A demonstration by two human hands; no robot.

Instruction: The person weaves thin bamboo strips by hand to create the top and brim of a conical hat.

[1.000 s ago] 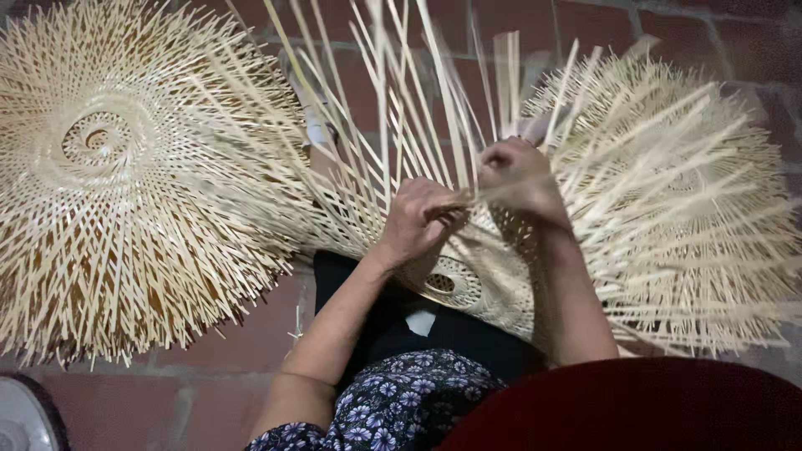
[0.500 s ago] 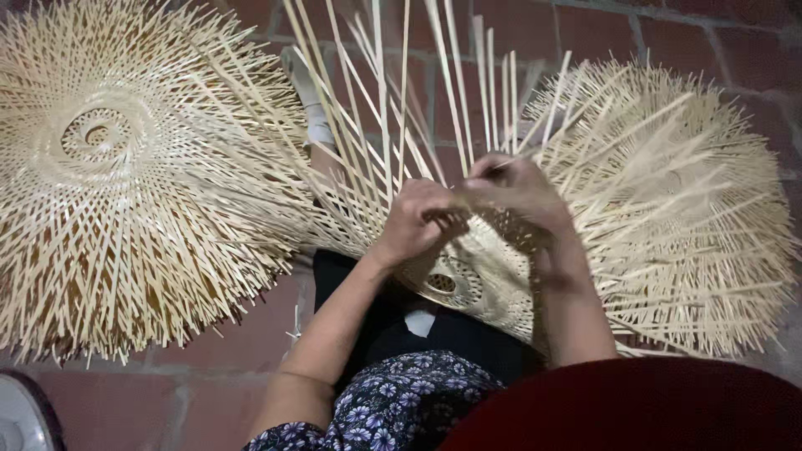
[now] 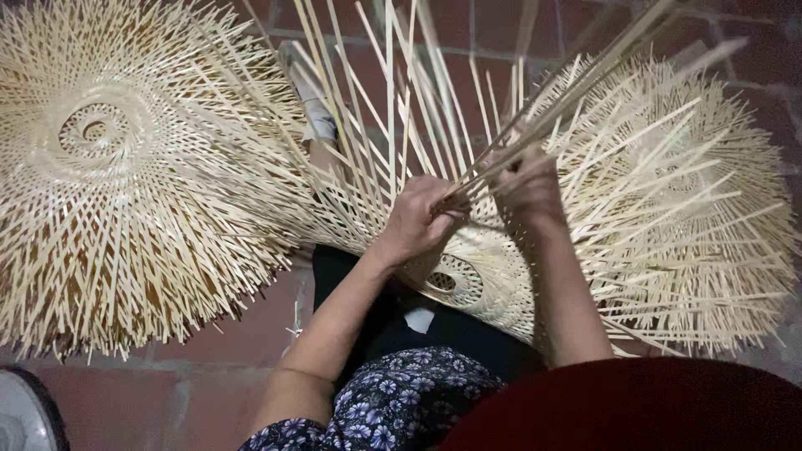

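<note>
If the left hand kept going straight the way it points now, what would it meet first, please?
Probably the bundle of loose bamboo strips that the left hand already grips beside the right hand; depth is unclear.

Well to the left of the fingers we see a finished woven bamboo disc (image 3: 125, 167) lying flat on the red brick floor (image 3: 217, 334), its spiral centre up and its loose strip ends fanning out all round. To the right of the fingers lies another woven bamboo piece (image 3: 702, 209), equally bristly at its rim. Far below and left of the fingers, a pale round object (image 3: 21, 418) shows at the corner, too cropped to identify.
</note>
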